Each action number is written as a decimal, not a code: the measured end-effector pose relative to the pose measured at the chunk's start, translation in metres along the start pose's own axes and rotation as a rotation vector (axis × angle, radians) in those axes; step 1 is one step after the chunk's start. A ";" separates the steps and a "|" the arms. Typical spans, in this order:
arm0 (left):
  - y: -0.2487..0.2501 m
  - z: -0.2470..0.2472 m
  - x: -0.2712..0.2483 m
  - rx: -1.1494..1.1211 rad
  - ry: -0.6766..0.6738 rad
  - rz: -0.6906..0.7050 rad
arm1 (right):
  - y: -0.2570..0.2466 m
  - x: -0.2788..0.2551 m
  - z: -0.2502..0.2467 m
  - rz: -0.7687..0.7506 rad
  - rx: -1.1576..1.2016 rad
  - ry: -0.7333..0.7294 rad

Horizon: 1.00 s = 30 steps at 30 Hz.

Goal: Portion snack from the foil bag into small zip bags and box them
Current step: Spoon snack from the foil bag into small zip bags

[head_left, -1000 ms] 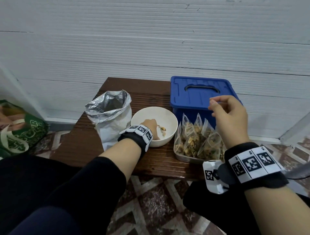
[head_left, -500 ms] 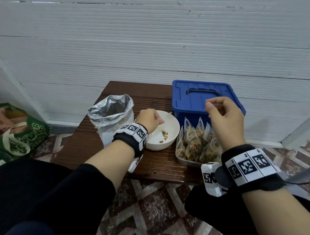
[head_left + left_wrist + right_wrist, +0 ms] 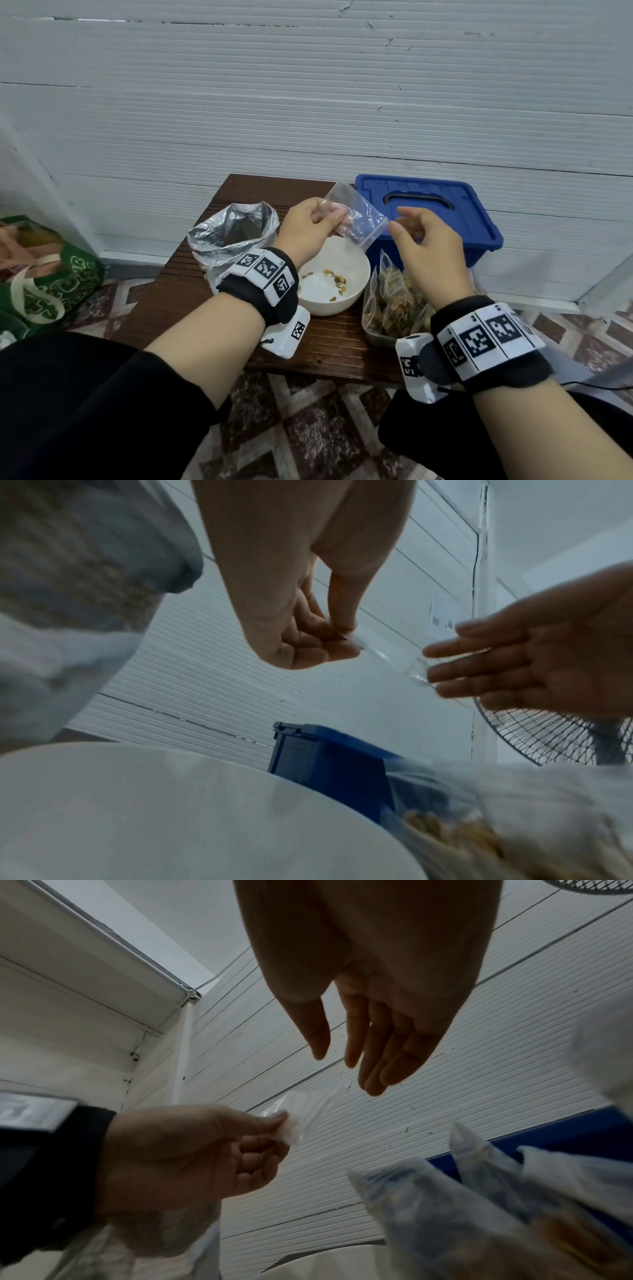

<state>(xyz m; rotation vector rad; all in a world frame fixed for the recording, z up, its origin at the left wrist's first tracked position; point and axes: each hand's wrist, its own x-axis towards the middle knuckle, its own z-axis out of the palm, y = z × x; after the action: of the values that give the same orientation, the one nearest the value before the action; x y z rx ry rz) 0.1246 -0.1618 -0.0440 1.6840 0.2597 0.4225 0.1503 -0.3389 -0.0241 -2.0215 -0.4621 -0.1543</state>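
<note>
Above the bowl (image 3: 337,274), left hand (image 3: 308,228) pinches the empty zip bag (image 3: 356,219); its mouth slants right toward the right hand (image 3: 428,246), fingers loosely apart.

On the brown slatted tabletop (image 3: 191,291) we see a foil bag (image 3: 233,236) at left, a white bowl (image 3: 337,274) beside it, a metal tray (image 3: 378,337) of filled bags near right, and a blue box (image 3: 445,219) far right.
</note>
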 end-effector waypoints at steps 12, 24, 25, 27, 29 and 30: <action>0.008 0.007 -0.014 0.048 -0.014 0.023 | 0.001 0.002 0.002 0.131 0.205 -0.006; 0.010 0.008 -0.017 0.665 -0.159 0.548 | -0.005 0.000 0.003 0.149 0.187 -0.113; 0.009 0.008 -0.017 0.654 -0.151 0.544 | -0.006 0.000 0.003 0.167 0.214 -0.117; 0.009 0.006 -0.017 0.610 -0.139 0.555 | -0.008 0.000 0.001 0.220 0.290 -0.123; 0.009 0.004 -0.016 0.558 -0.127 0.563 | -0.010 0.001 -0.001 0.260 0.351 -0.127; 0.010 0.004 -0.015 0.541 -0.124 0.563 | -0.010 0.002 -0.002 0.269 0.363 -0.129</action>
<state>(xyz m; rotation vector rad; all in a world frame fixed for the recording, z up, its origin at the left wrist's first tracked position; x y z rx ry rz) 0.1118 -0.1731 -0.0367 2.3088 -0.2258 0.7024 0.1483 -0.3357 -0.0147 -1.7195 -0.2706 0.2130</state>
